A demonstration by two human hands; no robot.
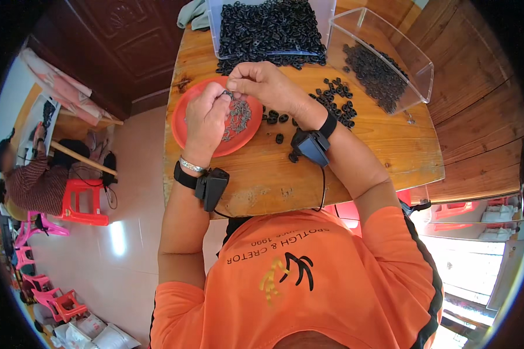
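Note:
My left hand (pixel 206 119) is closed over a round red plate (pixel 183 136), pinching a small dark piece (pixel 227 93) between thumb and fingers. Beside it, my right hand (pixel 268 84) is also closed, thumb and forefinger meeting at that piece. Whatever the right fingertips hold is too small to make out. Many little grey metal parts (pixel 239 119) lie in the plate beneath the hands. Several black oval pieces (pixel 279 138) are scattered on the wooden table (pixel 367 157) under my right forearm, with a looser group (pixel 337 99) farther right.
A clear bin (pixel 214 26) heaped with black oval pieces stands at the back, some spilled before it. To its right, a tilted clear container (pixel 419 72) holds small dark parts. A person (pixel 38 186) sits at the left near a red stool (pixel 87 200).

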